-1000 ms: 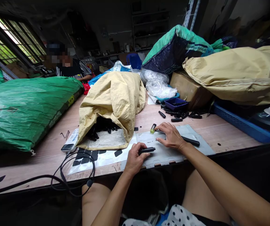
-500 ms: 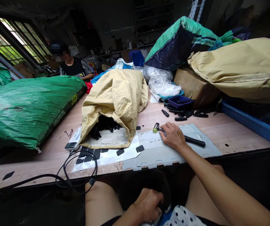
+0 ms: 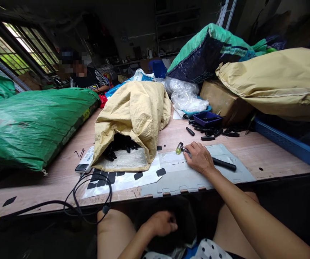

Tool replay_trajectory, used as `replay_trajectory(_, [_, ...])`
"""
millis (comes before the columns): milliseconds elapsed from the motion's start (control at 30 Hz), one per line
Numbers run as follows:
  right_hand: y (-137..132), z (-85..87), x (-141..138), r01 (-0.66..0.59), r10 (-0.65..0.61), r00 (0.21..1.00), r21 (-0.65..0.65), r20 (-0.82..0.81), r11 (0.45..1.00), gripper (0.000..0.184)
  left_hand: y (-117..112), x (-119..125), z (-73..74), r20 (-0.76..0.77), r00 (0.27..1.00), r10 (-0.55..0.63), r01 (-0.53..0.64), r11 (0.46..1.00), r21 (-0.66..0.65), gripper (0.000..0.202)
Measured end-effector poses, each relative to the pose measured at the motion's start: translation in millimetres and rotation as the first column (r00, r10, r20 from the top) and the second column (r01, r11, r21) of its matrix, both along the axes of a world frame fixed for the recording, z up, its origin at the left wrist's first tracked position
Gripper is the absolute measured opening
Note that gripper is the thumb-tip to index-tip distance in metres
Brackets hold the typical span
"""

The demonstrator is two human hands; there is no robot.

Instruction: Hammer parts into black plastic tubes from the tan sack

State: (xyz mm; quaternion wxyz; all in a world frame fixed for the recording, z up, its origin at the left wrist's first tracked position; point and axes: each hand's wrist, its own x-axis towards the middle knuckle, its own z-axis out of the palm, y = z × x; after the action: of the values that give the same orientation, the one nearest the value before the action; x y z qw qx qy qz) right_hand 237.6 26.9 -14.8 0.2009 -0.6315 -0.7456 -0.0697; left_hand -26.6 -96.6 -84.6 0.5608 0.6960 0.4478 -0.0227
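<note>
My right hand (image 3: 198, 157) lies over a small hammer (image 3: 224, 164) on a grey mat (image 3: 233, 172), its fingers curled across the shaft. The hammer has a metal and yellow-green head on the left and a black grip pointing right. Down between my knees, my left hand (image 3: 162, 223) is over a dark open bag or bin (image 3: 185, 221). Its fingers are curled; anything inside them is hidden. Ahead on the table, a tan sack (image 3: 133, 108) lies with its mouth towards me, showing black pieces (image 3: 122, 143) inside.
Loose black handle-like pieces (image 3: 208, 138) lie beside a purple tray (image 3: 207, 118). A blue basket (image 3: 287, 138) stands right, a green sack (image 3: 33, 126) left. A cable (image 3: 75, 192) hangs over the front edge from a white device (image 3: 86, 161). Across the table sits a person (image 3: 90, 77).
My left hand has moved up and slightly left, away from the cloth on my lap. My right hand and the hammer stay in place. The whole view has shifted slightly.
</note>
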Motion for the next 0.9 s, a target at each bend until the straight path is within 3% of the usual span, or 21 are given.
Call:
replay_trajectory(67, [0.2,-0.9,-0.1,0.002,-0.002,1.0,0.002,0.005,1.0,0.025,6.4,-16.5,43.9,0.047,0.987,-0.153,0.16,0.956,-0.244,0.036])
replay_trajectory(100, [0.2,-1.3,-0.2,0.002,-0.002,1.0,0.005,0.006,1.0,0.025,15.9,-26.6,68.1,0.131,0.978,-0.161,0.199,0.905,-0.376,0.041])
replay_trajectory(133, [0.3,-1.7,-0.2,0.001,-0.001,1.0,0.009,0.007,1.0,0.025,29.7,-37.2,91.1,0.195,0.973,-0.122,0.196,0.884,-0.425,0.046])
replay_trajectory(167, [0.3,-1.9,-0.3,-0.001,0.001,1.0,0.012,0.007,1.0,0.025,47.5,-47.6,110.9,0.224,0.974,-0.024,0.108,0.921,-0.374,0.047])
replay_trajectory(200, [0.3,-2.0,-0.3,-0.004,0.004,1.0,0.015,0.006,1.0,0.025,68.2,-57.2,126.1,0.241,0.961,0.136,-0.076,0.967,-0.243,0.046])
replay_trajectory(233, [0.3,-2.0,-0.4,-0.006,0.006,1.0,0.016,0.004,1.0,0.025,90.8,-65.5,135.9,0.259,0.912,0.318,-0.309,0.948,-0.077,0.045])
replay_trajectory(267, [0.4,-1.9,-0.4,-0.006,0.006,1.0,0.016,0.0,1.0,0.025,113.8,-72.3,140.3,0.261,0.818,0.513,-0.554,0.825,0.114,0.042])
replay_trajectory(300, [0.4,-1.6,-0.4,-0.004,0.004,1.0,0.016,-0.003,1.0,0.025,135.8,-77.4,140.0,0.221,0.681,0.699,-0.727,0.607,0.321,0.039])
replay_trajectory(333, [0.5,-1.3,-0.3,-0.003,0.003,1.0,0.015,-0.007,1.0,0.025,155.8,-80.9,136.3,0.15,0.555,0.818,-0.755,0.42,0.504,0.035])
replay_trajectory(367, [0.6,-1.0,-0.2,-0.003,0.003,1.0,0.014,-0.01,1.0,0.025,172.7,-83.2,130.7,0.099,0.453,0.886,-0.723,0.3,0.622,0.032])
replay_trajectory(400, [0.7,-0.7,-0.1,-0.005,0.005,1.0,0.014,-0.012,1.0,0.024,186.2,-84.4,124.4,0.05,0.378,0.925,-0.677,0.239,0.696,0.029])
replay_trajectory(467, [1.1,-0.3,0.3,-0.013,0.013,1.0,0.019,-0.017,1.0,0.023,202.5,-85.1,114.1,-0.026,0.339,0.94,-0.637,0.25,0.73,0.024])
replay_trajectory(567, [1.4,0.1,0.7,-0.021,0.021,1.0,0.029,-0.023,0.999,0.021,206.5,-86.1,110.2,-0.086,0.345,0.935,-0.63,0.299,0.717,0.021])
replay_trajectory(767, [0.3,1.1,-0.3,-0.006,0.006,1.0,0.015,-0.026,1.0,0.021,170.7,-97.1,119.3,-0.227,0.352,0.908,-0.552,0.397,0.733,0.023])
replay_trajectory(833, [-0.1,1.5,-0.9,-0.003,0.003,1.0,0.012,-0.028,1.0,0.022,147.5,-97.3,119.9,-0.19,0.363,0.912,-0.518,0.367,0.772,0.022])
replay_trajectory(900, [-0.2,1.7,-1.3,-0.002,0.003,1.0,0.013,-0.03,1.0,0.023,121.5,-89.1,119.4,-0.029,0.403,0.915,-0.536,0.262,0.803,0.02])
